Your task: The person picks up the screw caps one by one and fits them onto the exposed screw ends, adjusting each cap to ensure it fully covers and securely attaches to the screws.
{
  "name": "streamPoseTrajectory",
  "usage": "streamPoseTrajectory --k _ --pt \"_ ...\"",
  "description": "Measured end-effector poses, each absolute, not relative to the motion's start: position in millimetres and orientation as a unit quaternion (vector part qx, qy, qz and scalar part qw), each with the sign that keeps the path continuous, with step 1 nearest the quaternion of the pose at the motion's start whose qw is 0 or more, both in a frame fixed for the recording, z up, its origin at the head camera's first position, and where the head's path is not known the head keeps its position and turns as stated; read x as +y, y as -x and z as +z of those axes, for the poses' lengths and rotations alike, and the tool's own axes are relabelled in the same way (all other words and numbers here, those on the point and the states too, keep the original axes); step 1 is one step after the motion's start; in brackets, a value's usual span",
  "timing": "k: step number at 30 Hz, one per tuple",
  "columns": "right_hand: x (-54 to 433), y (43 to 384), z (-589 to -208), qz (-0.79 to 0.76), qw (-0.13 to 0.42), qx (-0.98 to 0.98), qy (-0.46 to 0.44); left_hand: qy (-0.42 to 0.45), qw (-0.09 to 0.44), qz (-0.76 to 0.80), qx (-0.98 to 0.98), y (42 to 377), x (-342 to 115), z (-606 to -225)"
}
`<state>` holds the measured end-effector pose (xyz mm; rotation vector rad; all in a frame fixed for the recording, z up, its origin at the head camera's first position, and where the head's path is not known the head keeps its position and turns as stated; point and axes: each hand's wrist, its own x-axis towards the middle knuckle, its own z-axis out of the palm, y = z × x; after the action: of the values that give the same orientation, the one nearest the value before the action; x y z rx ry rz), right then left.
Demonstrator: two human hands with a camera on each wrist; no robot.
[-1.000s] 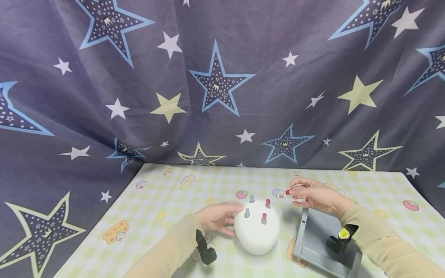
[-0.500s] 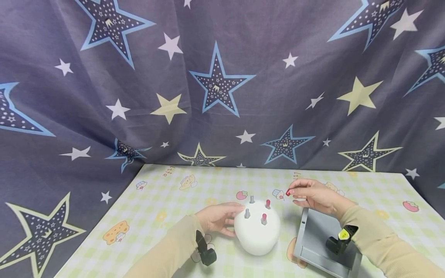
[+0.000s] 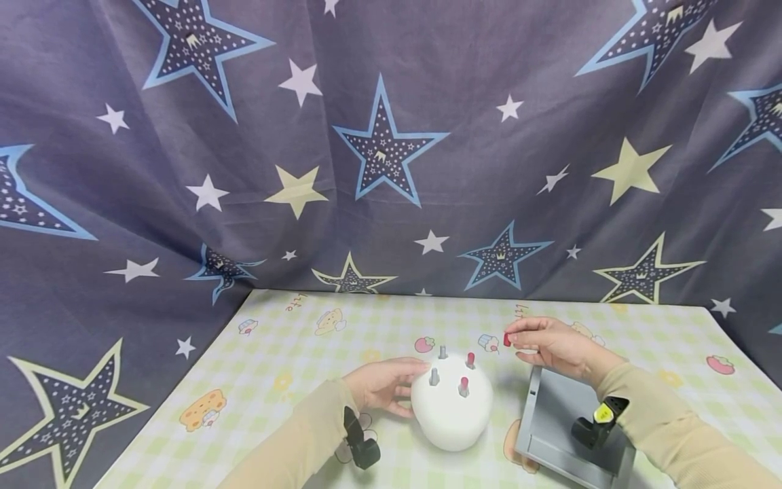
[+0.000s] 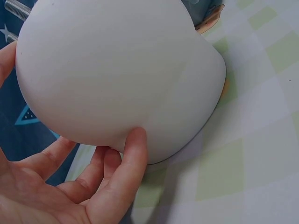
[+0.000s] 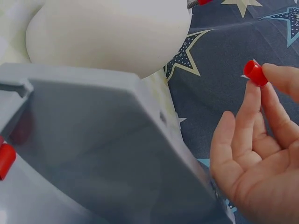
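A white rounded body point(image 3: 452, 424) stands on the table with several threaded metal posts on top. Red caps point(image 3: 470, 359) cover two of the posts, and bare metal shows on the others, such as the front left post point(image 3: 434, 377). My left hand point(image 3: 383, 384) rests against the body's left side; in the left wrist view the thumb point(image 4: 135, 144) presses its white surface. Off to the right, my right hand point(image 3: 552, 348) pinches a small red cap point(image 5: 255, 73) between thumb and fingertips. The cap's hollow end faces the camera in the right wrist view.
Below my right hand lies a grey tray point(image 3: 565, 397) with a raised rim, partly covered by the forearm. A red piece point(image 5: 6, 161) shows inside it in the right wrist view. A checked cloth point(image 3: 293, 353) covers the table, and a starry curtain point(image 3: 391, 244) hangs behind.
The red cap has turned in my right fingertips, from lying sideways to nearly upright. My left hand and the white body have stayed put.
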<state>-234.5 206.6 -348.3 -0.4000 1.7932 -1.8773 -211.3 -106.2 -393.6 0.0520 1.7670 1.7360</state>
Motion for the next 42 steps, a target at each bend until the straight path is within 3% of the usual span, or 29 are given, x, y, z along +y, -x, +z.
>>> streamPoseTrajectory --k 17,42 --pt "196 239 -341 -0.667 0.253 0.680 0.167 -0.019 0.326 0.665 0.672 211 -106 -394" --pt "177 235 -308 -0.616 0.174 0.748 0.173 -0.022 0.334 0.665 0.668 212 -107 -395"
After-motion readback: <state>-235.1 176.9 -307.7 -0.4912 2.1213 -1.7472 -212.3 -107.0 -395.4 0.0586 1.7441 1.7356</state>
